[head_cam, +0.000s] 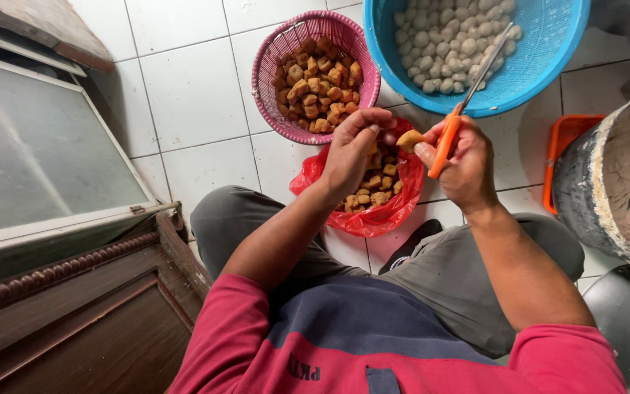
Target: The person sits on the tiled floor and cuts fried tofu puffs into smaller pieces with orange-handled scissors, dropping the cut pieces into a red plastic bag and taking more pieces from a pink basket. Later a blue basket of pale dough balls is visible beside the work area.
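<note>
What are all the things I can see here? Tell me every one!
pink basket: one, pink, on the tiled floor, full of brown fried cubes
blue basket: one, blue, top right, holding pale round balls
red bag: one, red, on the floor between the knees, with brown cubes inside
scissors: one, orange handles, in the right hand
brown cube: one, held at the fingertips
bucket: one, grey, right edge, smeared with pale paste
orange tray: one, beside the bucket
wooden cabinet: one, dark brown, left
left hand: over the bag
right hand: grips the scissors
</note>
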{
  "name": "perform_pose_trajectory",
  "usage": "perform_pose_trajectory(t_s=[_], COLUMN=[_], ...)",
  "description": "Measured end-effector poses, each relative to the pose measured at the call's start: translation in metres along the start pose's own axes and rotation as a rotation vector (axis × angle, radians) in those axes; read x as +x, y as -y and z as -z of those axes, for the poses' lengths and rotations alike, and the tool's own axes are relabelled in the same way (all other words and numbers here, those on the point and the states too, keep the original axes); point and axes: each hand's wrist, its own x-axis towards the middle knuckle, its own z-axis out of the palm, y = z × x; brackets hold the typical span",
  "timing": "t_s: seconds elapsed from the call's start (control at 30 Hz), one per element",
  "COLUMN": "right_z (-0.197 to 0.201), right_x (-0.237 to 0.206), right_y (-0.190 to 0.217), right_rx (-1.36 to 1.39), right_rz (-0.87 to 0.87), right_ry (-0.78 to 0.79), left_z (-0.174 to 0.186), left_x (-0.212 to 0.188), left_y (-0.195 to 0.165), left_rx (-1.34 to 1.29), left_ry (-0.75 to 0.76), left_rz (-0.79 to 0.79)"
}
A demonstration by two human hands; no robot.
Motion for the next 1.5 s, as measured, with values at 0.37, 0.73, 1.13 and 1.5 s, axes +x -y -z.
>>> perform_pose_trajectory(t_s=[0.37, 0.73, 1.13, 1.5], right_z=[0.000, 0.010, -0.004, 0.000], right_x=[0.003, -0.020, -0.019, -0.021], right_y=[0.006, -0.009, -0.007, -0.008], right_rx=[-0.155, 0.403, 0.395, 0.493], right_rz=[-0.085, -0.313, -0.543, -0.524], right_ry=[0.036, 0.629, 0.762, 0.773], left_z=[-0.008, 0.028, 0.031, 0.027], left_x=[0.000, 0.020, 0.020, 0.018], left_y=[0.006, -0.048, -0.052, -0.045], left_rx=[0.233, -0.409, -0.486, -0.464], left_ry=[0.212, -0.058, -0.088, -0.033], left_rz=[0.046, 0.042, -0.004, -0.096])
